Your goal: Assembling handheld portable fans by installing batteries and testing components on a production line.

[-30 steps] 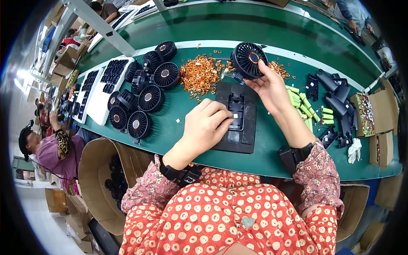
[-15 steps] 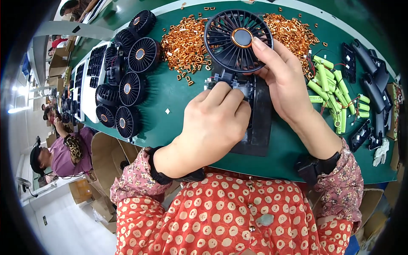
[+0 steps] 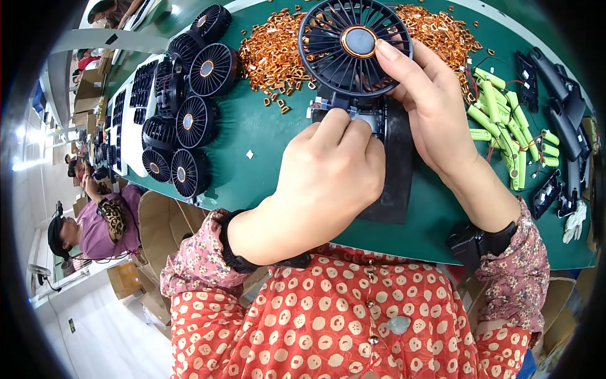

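Note:
A black handheld fan (image 3: pixel 358 42) with a round slatted grille, a grey centre cap and an orange ring is in front of me. My right hand (image 3: pixel 435 110) grips the fan head at its right rim, thumb on the grille near the cap. Just below the head, my left hand (image 3: pixel 331 167) is closed at the fan's neck and handle. Its fingertips point away from me, and what they pinch is hidden. Under both lies a dark rectangular mat (image 3: pixel 396 177). Part of the handle is hidden behind my left hand.
Several black fan heads (image 3: pixel 189 123) stand in a cluster at left. Piles of small orange rings (image 3: pixel 271 50) lie at the back. Green battery cells (image 3: pixel 499 114) and black handle shells (image 3: pixel 562 110) are at right, near a white glove (image 3: pixel 574 222). Another person (image 3: pixel 104 221) sits at far left.
The fan head sits slightly higher in the view and looks larger. My left hand has shifted slightly right at the neck. My right hand keeps its hold on the rim.

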The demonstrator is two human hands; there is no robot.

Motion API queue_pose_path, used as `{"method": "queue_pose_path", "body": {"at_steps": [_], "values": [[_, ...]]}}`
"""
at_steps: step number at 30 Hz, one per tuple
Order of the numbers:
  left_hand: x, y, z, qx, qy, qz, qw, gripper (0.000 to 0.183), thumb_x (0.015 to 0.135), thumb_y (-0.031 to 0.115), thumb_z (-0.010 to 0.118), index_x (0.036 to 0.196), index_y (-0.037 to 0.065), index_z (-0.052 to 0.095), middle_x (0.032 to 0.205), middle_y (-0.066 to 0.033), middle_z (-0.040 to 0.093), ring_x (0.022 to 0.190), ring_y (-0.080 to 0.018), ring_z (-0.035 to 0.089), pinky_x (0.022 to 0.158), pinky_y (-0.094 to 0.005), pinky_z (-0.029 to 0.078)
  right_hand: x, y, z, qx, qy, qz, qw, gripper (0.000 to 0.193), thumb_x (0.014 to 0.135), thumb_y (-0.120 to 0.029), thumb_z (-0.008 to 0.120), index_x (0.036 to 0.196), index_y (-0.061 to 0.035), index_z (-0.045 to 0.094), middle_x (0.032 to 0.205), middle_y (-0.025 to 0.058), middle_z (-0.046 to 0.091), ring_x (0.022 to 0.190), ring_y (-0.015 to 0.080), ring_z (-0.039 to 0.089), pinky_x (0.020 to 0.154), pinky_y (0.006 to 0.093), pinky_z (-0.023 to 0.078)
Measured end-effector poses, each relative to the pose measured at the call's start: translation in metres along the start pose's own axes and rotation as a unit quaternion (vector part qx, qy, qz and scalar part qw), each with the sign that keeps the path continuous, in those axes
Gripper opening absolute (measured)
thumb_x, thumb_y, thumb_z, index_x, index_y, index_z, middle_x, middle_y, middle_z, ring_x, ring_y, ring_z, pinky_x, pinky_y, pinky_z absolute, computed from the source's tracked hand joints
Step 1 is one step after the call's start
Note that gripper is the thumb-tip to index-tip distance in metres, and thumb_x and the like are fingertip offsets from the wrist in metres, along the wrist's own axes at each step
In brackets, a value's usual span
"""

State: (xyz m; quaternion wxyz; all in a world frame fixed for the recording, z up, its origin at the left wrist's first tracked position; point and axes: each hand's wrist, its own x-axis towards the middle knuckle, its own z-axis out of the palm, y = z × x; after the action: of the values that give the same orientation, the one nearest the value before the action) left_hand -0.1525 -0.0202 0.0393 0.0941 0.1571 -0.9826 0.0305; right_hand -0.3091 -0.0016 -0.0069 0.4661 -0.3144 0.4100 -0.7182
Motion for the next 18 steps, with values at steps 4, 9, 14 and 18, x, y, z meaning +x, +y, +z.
{"method": "queue_pose_path", "body": {"at_steps": [4,9,14,18], "values": [[0.001,0.002,-0.001,0.03,-0.036,-0.005,0.999,0.019,0.067,0.005,0.069,0.085,0.003,0.062,0.086,-0.0049,0.058,0.078,-0.0211,0.056,0.068,-0.0315,0.051,0.0,0.001,0.0,0.002,0.008,0.0,1.0,0.031,0.091,-0.028,0.069,0.105,-0.0015,0.064,0.094,0.0008,0.066,0.083,0.0059,0.059,0.072,0.0229,0.048],[-0.008,-0.009,0.011,-0.026,0.022,0.023,0.999,0.018,0.069,0.004,0.069,0.085,0.002,0.061,0.086,-0.0064,0.059,0.079,-0.0225,0.057,0.068,-0.0325,0.051,0.0,0.002,0.0,-0.012,-0.003,-0.006,1.0,0.032,0.091,-0.029,0.069,0.107,-0.0011,0.063,0.095,0.0013,0.066,0.084,0.0065,0.06,0.072,0.0238,0.049],[-0.006,-0.01,0.013,-0.03,0.036,0.012,0.999,0.022,0.069,0.003,0.069,0.089,0.002,0.059,0.088,-0.007,0.06,0.081,-0.0235,0.058,0.069,-0.0334,0.051,0.0,0.001,0.0,-0.017,0.011,0.004,1.0,0.032,0.092,-0.03,0.068,0.107,-0.0014,0.063,0.095,0.0021,0.066,0.084,0.0079,0.062,0.072,0.025,0.052],[-0.005,-0.017,0.015,-0.072,0.061,-0.001,0.996,0.022,0.071,-0.001,0.069,0.091,0.002,0.059,0.087,-0.0075,0.061,0.08,-0.0245,0.06,0.069,-0.0337,0.051,0.001,0.001,0.001,-0.011,0.02,0.006,1.0,0.034,0.091,-0.031,0.069,0.106,-0.001,0.063,0.096,0.0027,0.066,0.084,0.0088,0.062,0.073,0.0254,0.052]]}}
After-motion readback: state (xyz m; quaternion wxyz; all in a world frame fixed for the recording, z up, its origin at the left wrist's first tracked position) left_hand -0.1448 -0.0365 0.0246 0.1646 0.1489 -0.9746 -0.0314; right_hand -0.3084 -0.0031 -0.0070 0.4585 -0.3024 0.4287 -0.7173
